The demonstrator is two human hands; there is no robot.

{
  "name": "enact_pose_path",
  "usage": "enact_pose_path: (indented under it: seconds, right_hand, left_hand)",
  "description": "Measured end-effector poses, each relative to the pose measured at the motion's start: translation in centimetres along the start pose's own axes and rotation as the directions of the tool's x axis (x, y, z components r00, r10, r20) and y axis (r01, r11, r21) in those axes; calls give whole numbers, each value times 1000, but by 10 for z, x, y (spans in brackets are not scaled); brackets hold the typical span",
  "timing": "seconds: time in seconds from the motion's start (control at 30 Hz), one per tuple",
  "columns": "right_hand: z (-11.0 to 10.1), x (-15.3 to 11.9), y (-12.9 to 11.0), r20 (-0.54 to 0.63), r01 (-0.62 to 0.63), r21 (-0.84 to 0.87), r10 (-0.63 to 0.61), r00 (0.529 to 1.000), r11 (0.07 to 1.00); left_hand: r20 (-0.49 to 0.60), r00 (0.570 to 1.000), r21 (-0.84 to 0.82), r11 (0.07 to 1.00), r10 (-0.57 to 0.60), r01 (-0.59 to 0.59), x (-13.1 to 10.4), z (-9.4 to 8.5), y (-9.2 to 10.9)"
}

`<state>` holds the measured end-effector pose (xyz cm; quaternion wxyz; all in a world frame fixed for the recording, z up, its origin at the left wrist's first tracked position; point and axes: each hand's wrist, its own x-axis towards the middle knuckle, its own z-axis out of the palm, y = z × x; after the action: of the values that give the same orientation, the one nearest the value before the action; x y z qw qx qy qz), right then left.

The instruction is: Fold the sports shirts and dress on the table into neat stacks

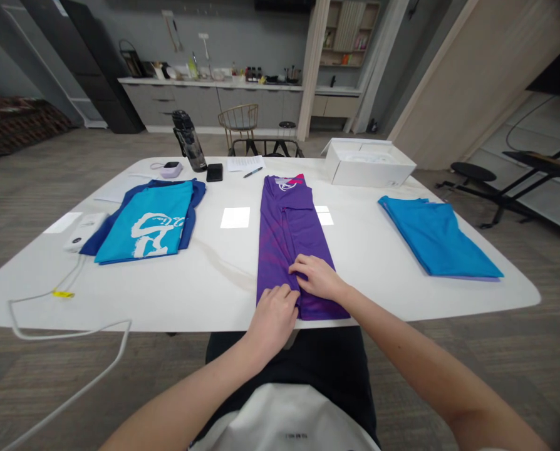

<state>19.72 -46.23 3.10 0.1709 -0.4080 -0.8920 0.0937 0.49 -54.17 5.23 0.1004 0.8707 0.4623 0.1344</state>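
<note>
A purple shirt (289, 232), folded into a long narrow strip, lies on the white table (214, 275) and runs away from me. Both hands rest on its near end by the table's front edge. My left hand (274, 315) pinches the fabric at the bottom hem with curled fingers. My right hand (316, 276) presses down on the cloth just beyond it, fingers pointing left. The two hands almost touch.
A folded blue shirt with a white print (149, 224) lies at the left, a folded plain blue shirt (437, 236) at the right. An open white box (367, 163), a dark bottle (189, 141), a phone (214, 172), a pen (252, 171) and paper sit at the back. A white cable (49, 326) hangs off the left edge.
</note>
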Motion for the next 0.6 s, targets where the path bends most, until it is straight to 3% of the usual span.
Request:
enact_pose_path:
  seconds: [0.17, 0.3, 0.47, 0.6]
  right_hand:
    - [6, -26, -14, 30, -18, 29, 17, 999, 999]
    - [4, -37, -19, 83, -13, 42, 10, 996, 999]
    - [-7, -46, -18, 152, -19, 107, 3, 988, 994]
    - [-18, -55, -6, 166, -37, 173, 8, 986, 984]
  left_hand:
    - [30, 997, -1, 998, 69, -69, -6, 8, 2]
    - [70, 976, -38, 978, 207, -205, -9, 3, -14]
    - [71, 918, -77, 920, 390, -385, -2, -2, -65]
    - [62, 896, -145, 893, 439, -427, 5, 1, -116]
